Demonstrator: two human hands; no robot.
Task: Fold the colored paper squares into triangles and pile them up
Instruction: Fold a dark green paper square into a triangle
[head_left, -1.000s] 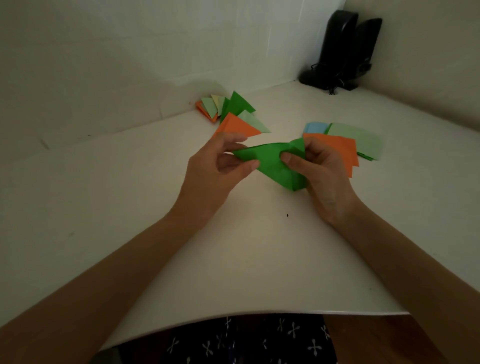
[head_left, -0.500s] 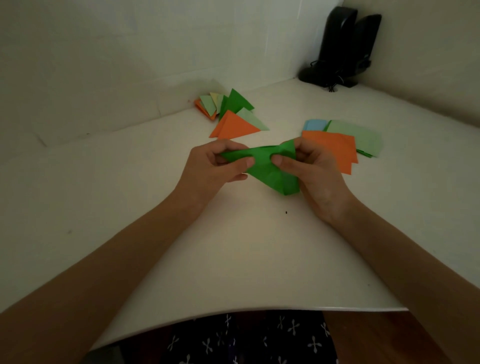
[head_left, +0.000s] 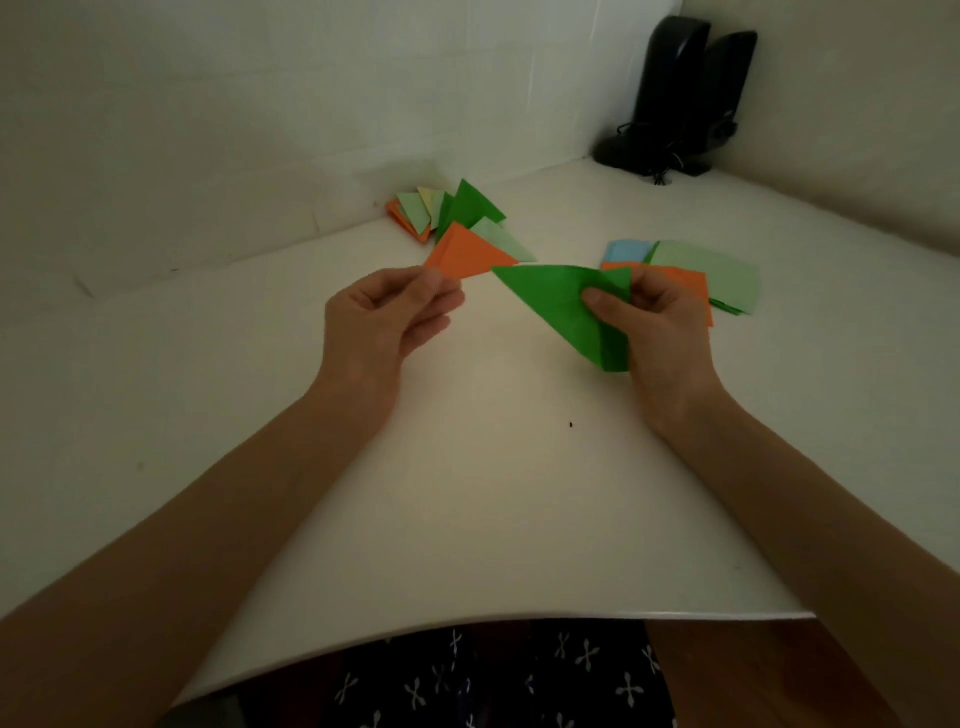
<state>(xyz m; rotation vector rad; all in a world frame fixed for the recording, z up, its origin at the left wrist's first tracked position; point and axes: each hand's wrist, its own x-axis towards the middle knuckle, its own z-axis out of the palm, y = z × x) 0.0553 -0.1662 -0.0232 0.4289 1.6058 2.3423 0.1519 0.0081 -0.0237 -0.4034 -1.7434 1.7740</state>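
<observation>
My right hand (head_left: 662, 338) pinches a dark green paper (head_left: 553, 301) folded into a triangle, thumb on top, and holds it just above the white table (head_left: 467, 493). Its long point aims left. My left hand (head_left: 387, 325) hovers to the left, apart from the green paper, with loosely curled fingers that hold nothing. Behind it lies a pile of folded triangles (head_left: 452, 218) in green, pale green and orange, with an orange triangle (head_left: 467, 254) at the front. Unfolded squares (head_left: 706, 270) in orange, pale green and blue lie behind my right hand.
Two black speakers (head_left: 680, 93) with a cable stand in the far right corner against the walls. The table's near edge (head_left: 519, 623) curves just above my lap. A small dark speck (head_left: 571, 425) lies on the table between my forearms.
My left hand has let go of the green paper and drawn away to the left. My right hand alone now holds the folded triangle, flatter and pointing left.
</observation>
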